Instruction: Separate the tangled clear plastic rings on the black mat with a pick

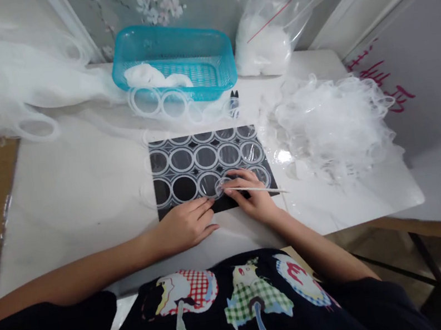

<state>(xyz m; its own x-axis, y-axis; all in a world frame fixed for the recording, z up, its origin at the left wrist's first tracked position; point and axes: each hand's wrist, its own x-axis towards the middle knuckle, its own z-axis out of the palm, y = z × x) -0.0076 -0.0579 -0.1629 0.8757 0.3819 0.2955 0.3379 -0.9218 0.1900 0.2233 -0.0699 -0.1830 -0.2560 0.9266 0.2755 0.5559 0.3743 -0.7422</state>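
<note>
A sheet of clear film with rows of white rings (206, 157) lies over a black mat (227, 202) in front of me. My left hand (190, 223) rests flat at the sheet's near edge, fingers stretched out over the bottom row. My right hand (250, 191) is closed around a thin white stick (266, 187) that points off to the right. Its fingertips are at one ring in the bottom row, where a small round clear piece (224, 186) shows. Whether the fingers also pinch that piece, I cannot tell.
Behind the mat stands a blue plastic basket (169, 35) with white pieces inside. A zip bag (262, 39) of white material is at the back right. A heap of clear film scraps (336, 123) lies to the right; ring-patterned film (12, 81) is piled at the left.
</note>
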